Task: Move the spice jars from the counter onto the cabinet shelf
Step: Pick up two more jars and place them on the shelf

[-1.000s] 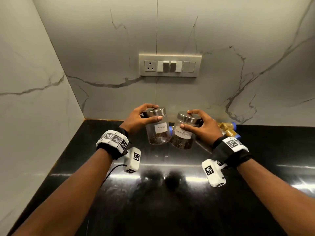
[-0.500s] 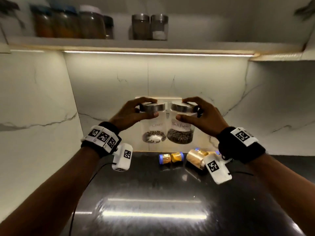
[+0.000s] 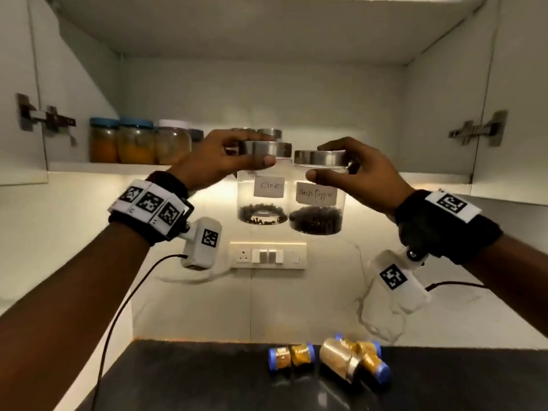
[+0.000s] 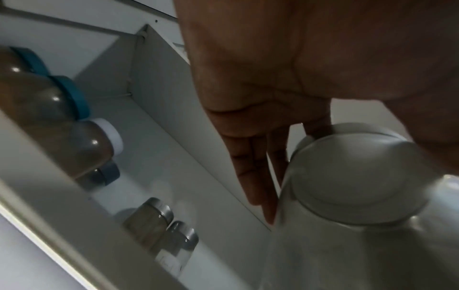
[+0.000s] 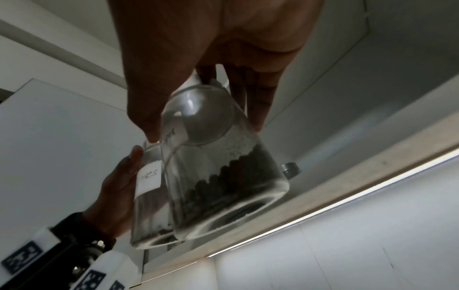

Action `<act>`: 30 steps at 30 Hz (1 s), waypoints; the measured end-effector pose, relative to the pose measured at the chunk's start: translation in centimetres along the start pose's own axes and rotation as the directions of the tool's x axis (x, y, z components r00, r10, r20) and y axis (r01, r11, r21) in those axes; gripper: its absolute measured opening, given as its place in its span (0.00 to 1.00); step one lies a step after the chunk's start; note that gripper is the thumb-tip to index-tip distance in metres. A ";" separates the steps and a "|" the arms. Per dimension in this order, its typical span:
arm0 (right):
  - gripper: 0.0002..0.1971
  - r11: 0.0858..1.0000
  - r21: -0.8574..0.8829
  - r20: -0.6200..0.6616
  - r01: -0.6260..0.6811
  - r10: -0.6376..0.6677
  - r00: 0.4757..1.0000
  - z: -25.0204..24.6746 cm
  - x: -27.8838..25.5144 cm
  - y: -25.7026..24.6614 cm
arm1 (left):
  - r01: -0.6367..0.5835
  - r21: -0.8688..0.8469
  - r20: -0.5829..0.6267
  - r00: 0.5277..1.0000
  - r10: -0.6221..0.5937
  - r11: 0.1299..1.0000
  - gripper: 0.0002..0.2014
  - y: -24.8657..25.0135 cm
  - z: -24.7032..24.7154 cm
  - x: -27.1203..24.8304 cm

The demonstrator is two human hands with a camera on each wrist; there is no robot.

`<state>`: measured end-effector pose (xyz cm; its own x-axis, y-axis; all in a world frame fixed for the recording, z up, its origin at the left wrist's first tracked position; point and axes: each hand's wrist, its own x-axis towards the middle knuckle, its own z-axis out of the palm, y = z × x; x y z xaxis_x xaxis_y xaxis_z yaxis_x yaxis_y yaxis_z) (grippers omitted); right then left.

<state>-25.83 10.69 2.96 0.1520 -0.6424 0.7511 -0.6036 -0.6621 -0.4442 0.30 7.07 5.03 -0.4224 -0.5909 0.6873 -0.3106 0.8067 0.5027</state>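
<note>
Mid-frame, my left hand [image 3: 219, 161] pinches the cloves jar [image 3: 262, 185] by its lid, and my right hand [image 3: 358, 173] pinches the pepper jar [image 3: 317, 194] likewise. Both hang side by side, level with the shelf [image 3: 118, 167] edge, above the table [image 3: 207, 381].

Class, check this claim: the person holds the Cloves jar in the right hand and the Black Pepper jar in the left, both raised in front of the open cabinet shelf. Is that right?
Not quite: the hands are swapped. The head view shows the left hand gripping the Cloves jar and the right hand gripping the Black Pepper jar. Both are indeed raised in front of the open cabinet shelf.
</note>
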 end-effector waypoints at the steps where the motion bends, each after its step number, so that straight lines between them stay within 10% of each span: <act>1: 0.33 1.000 -0.008 0.004 0.011 -0.011 1.000 -0.5 0.9 -0.6 | -0.018 0.008 0.004 1.000 0.018 1.000 0.20 0.5 -0.7 0.8; 10: 0.35 0.978 -0.186 0.030 0.098 -0.095 0.995 -2.1 9.9 -2.1 | -0.037 0.169 0.022 0.999 0.033 0.985 0.40 0.9 -5.9 9.0; 30: 0.29 0.885 -0.453 0.311 -0.107 0.270 0.911 2.3 25.2 5.7 | 0.201 0.440 0.299 0.886 -0.354 0.875 0.31 -10.9 -10.7 21.5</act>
<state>-23.65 -10.10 18.23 0.2193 -0.8843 0.4123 -0.9051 -0.3422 -0.2524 3.74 -14.40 19.95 -0.5188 -0.8096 0.2747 -0.7315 0.5867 0.3474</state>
